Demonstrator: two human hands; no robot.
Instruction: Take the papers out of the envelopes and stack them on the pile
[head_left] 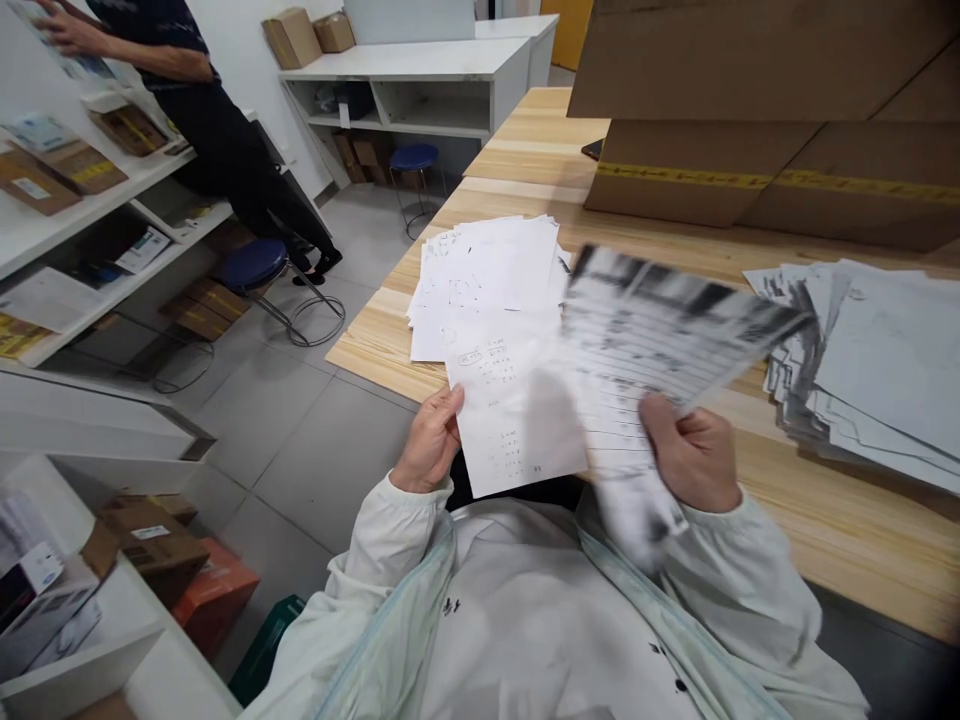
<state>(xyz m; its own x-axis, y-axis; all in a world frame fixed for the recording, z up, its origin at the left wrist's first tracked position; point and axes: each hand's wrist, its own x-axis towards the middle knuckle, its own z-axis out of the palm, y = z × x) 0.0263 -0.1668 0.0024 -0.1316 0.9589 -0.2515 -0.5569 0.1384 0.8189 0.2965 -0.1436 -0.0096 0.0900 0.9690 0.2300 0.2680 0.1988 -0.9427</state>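
My left hand [430,440] pinches the left edge of a white sheet of paper [517,420] with handwriting on it, thumb on top. In my right hand [694,455] is a printed sheet [637,340] with dark blocks and ruled lines, blurred by motion, its left part close to the handwritten sheet. The fingers curl round its lower edge. Beyond the handwritten sheet lies a pile of papers [487,265] with a few marks on the top one. To the right of my right hand stands a thicker, uneven stack of papers [892,350].
Large cardboard boxes [675,165] stand at the back of the wooden table [525,160]. A person [217,110] works at white shelving on the left, near a blue stool [253,264]. Lower left, a white shelf unit [142,600] stands beside several boxes.
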